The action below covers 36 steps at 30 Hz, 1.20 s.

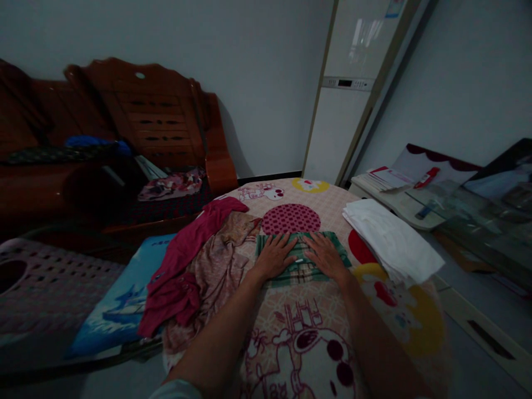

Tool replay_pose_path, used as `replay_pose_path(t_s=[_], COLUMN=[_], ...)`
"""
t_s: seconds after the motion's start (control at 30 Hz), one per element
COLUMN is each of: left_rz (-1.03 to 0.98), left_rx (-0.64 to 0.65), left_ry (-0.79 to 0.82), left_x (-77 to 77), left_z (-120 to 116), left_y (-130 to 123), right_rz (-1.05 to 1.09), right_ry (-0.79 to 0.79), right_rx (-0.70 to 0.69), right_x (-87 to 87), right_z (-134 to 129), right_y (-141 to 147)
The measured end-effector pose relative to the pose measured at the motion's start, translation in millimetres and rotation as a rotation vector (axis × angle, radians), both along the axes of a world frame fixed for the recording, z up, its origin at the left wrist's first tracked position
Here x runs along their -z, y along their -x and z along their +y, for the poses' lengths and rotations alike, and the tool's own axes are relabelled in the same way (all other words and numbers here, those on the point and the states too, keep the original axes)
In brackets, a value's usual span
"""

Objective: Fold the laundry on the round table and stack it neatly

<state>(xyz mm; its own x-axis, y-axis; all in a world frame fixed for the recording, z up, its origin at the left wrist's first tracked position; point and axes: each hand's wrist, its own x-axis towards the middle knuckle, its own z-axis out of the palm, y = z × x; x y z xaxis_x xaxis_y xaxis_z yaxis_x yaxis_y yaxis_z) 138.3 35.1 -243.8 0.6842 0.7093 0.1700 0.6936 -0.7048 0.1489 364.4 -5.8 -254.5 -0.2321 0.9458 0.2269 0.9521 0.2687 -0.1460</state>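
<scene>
A green checked cloth (pixel 299 275), folded into a flat rectangle, lies on the round table with a patterned cover (pixel 266 310). My left hand (pixel 276 255) rests flat on its left half, fingers spread. On the right half my right hand (pixel 325 254) also lies flat with its fingers apart. A small white strip shows on the cloth between the hands. Left of the cloth, a crumpled brownish-pink garment (pixel 224 260) lies beside a dark pink garment (pixel 178 277). A folded white cloth (pixel 390 238) sits at the table's right side.
Behind on the left stands a carved wooden bench (pixel 145 116) with a floral cloth on its seat. A blue printed cushion (pixel 124 299) lies left of the table. At right are a white cabinet (pixel 419 219) with papers and a glass-topped table (pixel 477 221). A tall air conditioner (pixel 341 122) stands behind.
</scene>
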Motion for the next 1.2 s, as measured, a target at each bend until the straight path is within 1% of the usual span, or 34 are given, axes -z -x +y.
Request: replay_pose_path(t_s=[0.23,0.47,0.6,0.7,0.8,0.87,0.9,0.97,1.0,1.03,1.1,1.2], left_rz=[0.005,0.003,-0.003,-0.032,-0.159,-0.332,-0.426,-0.58,-0.619,-0.63,-0.591,-0.487], left_rx=[0.001,-0.004,0.003,0.007,0.017,-0.006,-0.035,-0.126,-0.175,-0.224,-0.311,-0.37], left_ry=[-0.004,-0.013,-0.011,0.023,0.113,0.161,0.163,0.119,0.089,0.071,0.066,0.074], left_x=[2.0,2.7,3.2,4.6,3.3,0.6,-0.9,-2.3,-1.9,-0.5,4.4,12.0], left_z=[-1,0,0,1,6,12,16,25,30,34,40,47], left_y=[0,0,-1,-3,0,10,17,34,43,50,62,67], right_rz=[0.009,0.017,0.035,0.078,0.163,0.245,0.284,0.327,0.326,0.312,0.26,0.179], right_ry=[-0.023,-0.015,-0.037,-0.08,-0.166,-0.275,-0.341,-0.457,-0.486,-0.484,-0.406,-0.269], right_rx=[-0.018,-0.026,-0.024,-0.026,-0.02,0.032,0.088,0.245,0.332,0.411,0.521,0.567], right_x=[4.7,2.6,4.4,6.2,6.1,5.8,6.0,7.9,9.8,12.1,17.6,24.4], right_z=[3,1,1,0,0,-1,0,1,2,3,5,8], right_y=[-3,-3,-2,0,0,-5,-9,-21,-27,-33,-43,-49])
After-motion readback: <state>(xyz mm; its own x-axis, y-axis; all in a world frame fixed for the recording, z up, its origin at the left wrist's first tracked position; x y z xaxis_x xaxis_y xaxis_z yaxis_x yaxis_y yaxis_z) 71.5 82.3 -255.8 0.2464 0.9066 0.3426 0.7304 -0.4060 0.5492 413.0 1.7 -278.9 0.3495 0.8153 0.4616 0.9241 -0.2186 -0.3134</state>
